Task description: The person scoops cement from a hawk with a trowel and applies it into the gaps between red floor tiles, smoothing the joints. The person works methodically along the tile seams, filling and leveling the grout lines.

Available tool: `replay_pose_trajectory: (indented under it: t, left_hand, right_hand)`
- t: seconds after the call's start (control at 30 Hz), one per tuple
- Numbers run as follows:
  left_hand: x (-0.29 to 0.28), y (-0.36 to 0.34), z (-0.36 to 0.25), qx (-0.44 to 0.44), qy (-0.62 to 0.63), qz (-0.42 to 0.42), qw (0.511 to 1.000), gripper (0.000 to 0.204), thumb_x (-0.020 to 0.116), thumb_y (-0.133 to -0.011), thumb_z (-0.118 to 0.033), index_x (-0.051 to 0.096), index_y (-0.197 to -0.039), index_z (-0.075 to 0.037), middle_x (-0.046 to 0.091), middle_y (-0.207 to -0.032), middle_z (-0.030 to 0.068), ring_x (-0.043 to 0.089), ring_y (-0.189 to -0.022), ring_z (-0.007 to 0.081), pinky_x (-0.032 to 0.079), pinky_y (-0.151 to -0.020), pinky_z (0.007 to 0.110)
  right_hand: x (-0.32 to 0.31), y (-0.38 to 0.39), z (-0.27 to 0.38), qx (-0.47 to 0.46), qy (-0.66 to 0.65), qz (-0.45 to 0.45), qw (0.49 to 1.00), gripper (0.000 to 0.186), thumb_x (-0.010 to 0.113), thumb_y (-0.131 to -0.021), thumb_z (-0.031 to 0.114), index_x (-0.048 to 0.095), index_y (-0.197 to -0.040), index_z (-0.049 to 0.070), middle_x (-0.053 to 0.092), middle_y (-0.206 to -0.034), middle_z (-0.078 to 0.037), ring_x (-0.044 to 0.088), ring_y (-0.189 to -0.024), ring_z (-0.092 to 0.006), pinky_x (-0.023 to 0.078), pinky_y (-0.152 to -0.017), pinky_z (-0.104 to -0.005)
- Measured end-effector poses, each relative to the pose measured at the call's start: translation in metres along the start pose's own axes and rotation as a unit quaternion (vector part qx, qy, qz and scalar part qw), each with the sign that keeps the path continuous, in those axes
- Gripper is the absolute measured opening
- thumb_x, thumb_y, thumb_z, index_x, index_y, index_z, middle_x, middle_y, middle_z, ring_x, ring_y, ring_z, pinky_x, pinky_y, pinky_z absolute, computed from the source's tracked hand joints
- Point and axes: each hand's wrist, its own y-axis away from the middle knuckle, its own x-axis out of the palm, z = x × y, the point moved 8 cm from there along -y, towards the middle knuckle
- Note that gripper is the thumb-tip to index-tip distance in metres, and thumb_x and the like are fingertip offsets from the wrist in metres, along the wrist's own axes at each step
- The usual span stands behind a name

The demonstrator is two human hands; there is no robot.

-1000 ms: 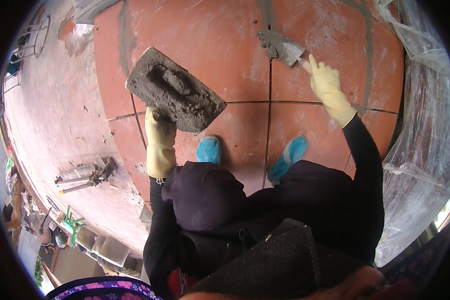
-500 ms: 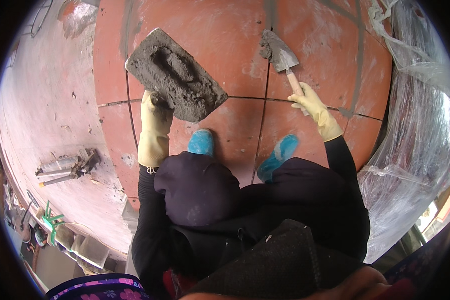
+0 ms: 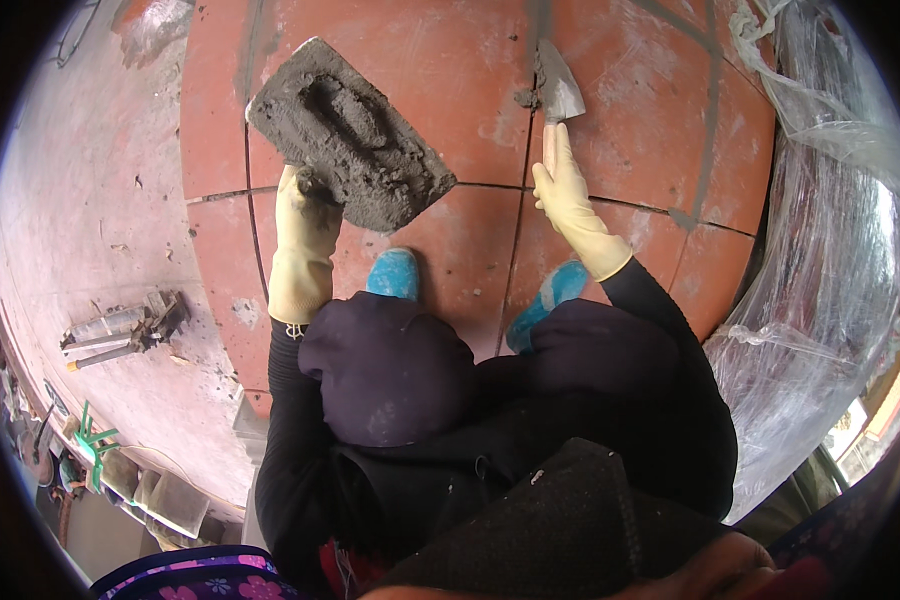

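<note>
I squat over red floor tiles. My left hand, in a cream rubber glove, grips a flat board from below; the board carries a heap of wet grey mortar. In my right hand, gloved the same way, is a small pointed trowel. Its blade rests on a dark joint between two tiles, where a little mortar sits. My blue shoes show below the board, above my dark trousers.
Clear plastic sheeting bulges along the right side. To the left lies a dusty pink concrete floor with a caulking gun and tools. Green and other clutter lines the lower-left edge.
The right hand and trowel have shifted left and up onto the vertical tile joint. The mortar board has risen and now sits closer to the trowel.
</note>
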Motion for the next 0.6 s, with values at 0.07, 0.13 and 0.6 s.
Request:
replay_pose_trajectory:
  t: [0.07,0.13,0.6]
  left_hand:
    - [-0.004,0.002,-0.009,0.033,-0.066,-0.004,0.997,0.047,0.063,-0.081,0.008,0.056,-0.127,0.002,0.067,-0.119,0.0130,0.063,-0.112,0.0263,0.050,-0.095,0.030]
    - [-0.006,0.002,-0.015,0.051,-0.084,-0.010,0.995,0.047,0.063,-0.080,0.008,0.057,-0.126,0.002,0.067,-0.120,0.0130,0.064,-0.111,0.0271,0.049,-0.095,0.030]
    - [-0.016,0.001,-0.021,-0.006,-0.029,-0.028,0.999,0.044,0.066,-0.076,0.011,0.059,-0.118,0.001,0.068,-0.109,0.0106,0.066,-0.102,0.0243,0.051,-0.087,0.031]
  right_hand:
    - [0.007,-0.008,0.007,-0.099,0.054,-0.037,0.993,0.080,0.045,-0.098,0.008,-0.003,-0.161,0.017,0.031,-0.161,-0.011,0.062,-0.088,-0.0176,0.053,-0.064,-0.0272]
    - [0.012,-0.014,0.005,-0.120,0.113,-0.048,0.985,0.080,0.044,-0.097,0.008,-0.003,-0.161,0.015,0.023,-0.165,-0.010,0.060,-0.106,-0.0224,0.053,-0.076,-0.0304]
    - [0.014,-0.010,0.056,0.048,-0.247,0.058,0.966,0.090,0.058,-0.097,0.016,-0.007,-0.160,0.010,0.026,-0.164,-0.009,0.055,-0.071,-0.0202,0.050,-0.080,-0.0387]
